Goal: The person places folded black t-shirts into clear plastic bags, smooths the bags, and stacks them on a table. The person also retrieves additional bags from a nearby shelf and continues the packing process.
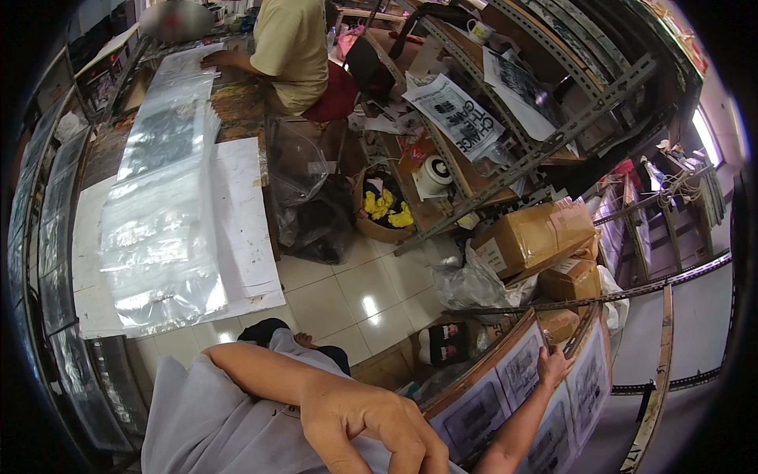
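My right hand (555, 366) reaches out at the lower right, its fingers hooked over the top edge of a wooden-framed panel (588, 379). Dark rectangular images show on the panel's pale face. Beside it leans another such panel (474, 419), also with dark images. My left hand (363, 419) is bent in front of my grey shirt, close to the camera. Its fingers are loosely curved and apart, with nothing seen in them; some fingertips run off the lower edge.
A long table (237, 118) at the left bears clear plastic sheets (162, 245) on white paper. A person in a yellow shirt (292, 47) is at its far end. Metal shelving (537, 150) holds printed papers. Cardboard boxes (537, 237) and a plastic bag (466, 280) are stacked beyond the panels.
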The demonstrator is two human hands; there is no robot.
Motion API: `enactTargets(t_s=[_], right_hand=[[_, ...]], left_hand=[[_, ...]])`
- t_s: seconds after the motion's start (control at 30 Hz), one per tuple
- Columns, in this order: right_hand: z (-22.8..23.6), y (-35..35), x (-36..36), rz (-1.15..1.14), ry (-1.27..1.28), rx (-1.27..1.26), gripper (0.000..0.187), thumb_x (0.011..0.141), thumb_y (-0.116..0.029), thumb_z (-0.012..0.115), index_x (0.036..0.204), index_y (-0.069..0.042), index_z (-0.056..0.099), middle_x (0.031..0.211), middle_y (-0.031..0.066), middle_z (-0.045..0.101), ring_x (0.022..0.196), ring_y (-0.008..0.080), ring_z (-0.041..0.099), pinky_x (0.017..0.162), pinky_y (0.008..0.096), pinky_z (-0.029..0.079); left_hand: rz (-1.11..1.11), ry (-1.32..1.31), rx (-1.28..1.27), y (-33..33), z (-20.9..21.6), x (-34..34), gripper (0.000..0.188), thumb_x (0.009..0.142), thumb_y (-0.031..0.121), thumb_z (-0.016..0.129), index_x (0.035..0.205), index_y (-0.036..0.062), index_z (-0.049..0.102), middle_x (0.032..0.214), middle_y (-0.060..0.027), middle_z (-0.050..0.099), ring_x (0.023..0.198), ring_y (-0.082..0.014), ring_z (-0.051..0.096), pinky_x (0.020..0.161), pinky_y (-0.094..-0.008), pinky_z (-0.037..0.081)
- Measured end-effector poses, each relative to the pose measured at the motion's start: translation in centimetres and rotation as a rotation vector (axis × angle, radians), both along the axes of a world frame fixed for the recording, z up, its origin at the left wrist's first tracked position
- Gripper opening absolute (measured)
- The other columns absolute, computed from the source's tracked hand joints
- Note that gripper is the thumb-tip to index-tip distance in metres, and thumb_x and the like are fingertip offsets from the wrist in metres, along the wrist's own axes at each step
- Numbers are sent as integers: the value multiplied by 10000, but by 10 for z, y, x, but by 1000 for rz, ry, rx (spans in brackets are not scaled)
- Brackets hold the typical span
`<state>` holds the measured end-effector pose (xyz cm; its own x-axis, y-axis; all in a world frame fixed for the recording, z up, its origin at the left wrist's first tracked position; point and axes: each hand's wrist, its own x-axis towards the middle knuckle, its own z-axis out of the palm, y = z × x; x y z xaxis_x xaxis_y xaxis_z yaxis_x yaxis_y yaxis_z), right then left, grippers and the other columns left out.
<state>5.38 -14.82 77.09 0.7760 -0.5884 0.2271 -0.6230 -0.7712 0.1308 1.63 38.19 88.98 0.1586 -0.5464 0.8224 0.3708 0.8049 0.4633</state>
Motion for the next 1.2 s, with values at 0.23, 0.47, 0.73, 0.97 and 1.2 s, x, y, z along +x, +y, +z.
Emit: enactTargets(t_s=[0.23,0.47,0.73,0.97,1.2], right_hand=[[-3,3,2,17,-33,-44,384,794,-385,691,1095,-146,693,1204,177,639,1349,478,310,1146,506,211],[5,10,0,58,-38,-55,412,784,-401,685,1103,-140,695,1229,135,630,1326,464,337,1133,533,217],[2,8,4,50,-84,-41,401,795,-396,676,1078,-112,703,1191,143,645,1359,460,302,1145,559,179],[-4,-1,-4,16,-52,-36,424,809,-434,662,1094,-120,687,1202,119,644,1370,469,293,1136,596,176],[4,5,-2,0,-55,-4,416,822,-411,657,1117,-119,688,1193,149,644,1378,471,285,1144,598,161]], left_hand=[[3,-4,10,1,1,0,198,856,112,720,975,-37,663,1062,-238,634,911,-339,646,767,-387,507],[-91,-29,-111,-8,-5,3,204,836,116,727,974,-24,672,1046,-229,639,851,-350,632,813,-428,480],[-156,72,31,8,-18,1,161,810,125,747,896,-2,699,883,-178,693,766,-266,642,808,-424,475],[-23,82,3,-13,6,7,141,791,149,780,840,36,709,857,-131,708,685,-230,640,775,-409,491],[54,9,74,-5,-4,20,134,822,148,750,871,45,681,896,-130,697,745,-222,642,802,-422,489]])
